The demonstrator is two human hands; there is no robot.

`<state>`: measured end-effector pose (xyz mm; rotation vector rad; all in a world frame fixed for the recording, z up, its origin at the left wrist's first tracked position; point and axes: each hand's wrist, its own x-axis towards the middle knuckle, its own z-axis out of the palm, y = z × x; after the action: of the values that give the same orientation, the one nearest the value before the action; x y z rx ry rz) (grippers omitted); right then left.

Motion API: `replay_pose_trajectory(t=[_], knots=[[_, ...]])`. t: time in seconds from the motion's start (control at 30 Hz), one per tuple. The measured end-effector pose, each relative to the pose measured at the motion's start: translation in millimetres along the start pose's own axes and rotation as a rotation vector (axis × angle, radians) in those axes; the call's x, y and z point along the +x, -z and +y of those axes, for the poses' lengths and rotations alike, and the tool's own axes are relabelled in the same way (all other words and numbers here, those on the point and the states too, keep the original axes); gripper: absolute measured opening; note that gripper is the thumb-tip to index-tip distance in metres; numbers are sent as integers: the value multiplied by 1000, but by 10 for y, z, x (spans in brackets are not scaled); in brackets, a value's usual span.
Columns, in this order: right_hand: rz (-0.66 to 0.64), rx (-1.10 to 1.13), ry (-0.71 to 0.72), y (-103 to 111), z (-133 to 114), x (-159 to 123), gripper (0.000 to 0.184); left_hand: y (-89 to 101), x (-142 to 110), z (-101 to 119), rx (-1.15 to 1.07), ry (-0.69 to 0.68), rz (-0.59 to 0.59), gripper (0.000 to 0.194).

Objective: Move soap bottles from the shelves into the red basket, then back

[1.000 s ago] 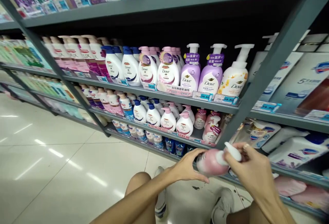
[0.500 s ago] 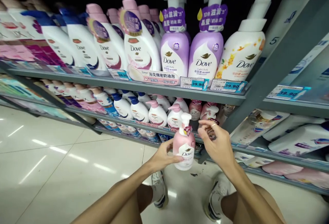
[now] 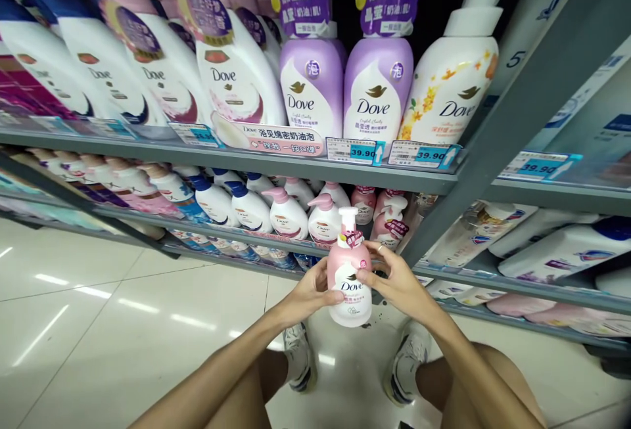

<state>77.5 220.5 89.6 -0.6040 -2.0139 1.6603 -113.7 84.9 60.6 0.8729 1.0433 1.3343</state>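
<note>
Between my two hands a pink and white Dove pump bottle is held nearly upright, its label facing me. My left hand grips its left side, thumb across the front, the other fingers behind. From the right, my right hand clasps the bottle too, thumb on the label near the logo and fingers around the far side; a ring shows on one finger. The white pump head stands above both hands, with a small dark pink tag around its neck. Similar pink bottles stand on the shelf just behind.
An upper shelf at close range bears Dove bottles, including purple pump bottles, with price tags along its edge. A slanting grey upright stands to the right. Lower shelves hold more bottles. Tiled floor and shoes lie below.
My right hand has moved left and closed on the bottle, which my left hand was holding alone. The view has shifted closer to the shelf.
</note>
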Motion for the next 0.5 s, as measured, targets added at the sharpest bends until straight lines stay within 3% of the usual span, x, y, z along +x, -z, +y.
replay_pose_trajectory(t=[0.17,0.3,0.4,0.5], knots=[[57,1,-33,-54,-8,-30,68,33,-17,-45,67,-28,-12,82],[127,-61,28,-73,11,-42,65,27,-20,-37,255,-99,100,75],[175,-188,140,-54,37,-41,67,-20,-14,11,367,-218,194,81],[217,-361,307,-6,28,-21,67,-67,39,93,514,-340,223,70]])
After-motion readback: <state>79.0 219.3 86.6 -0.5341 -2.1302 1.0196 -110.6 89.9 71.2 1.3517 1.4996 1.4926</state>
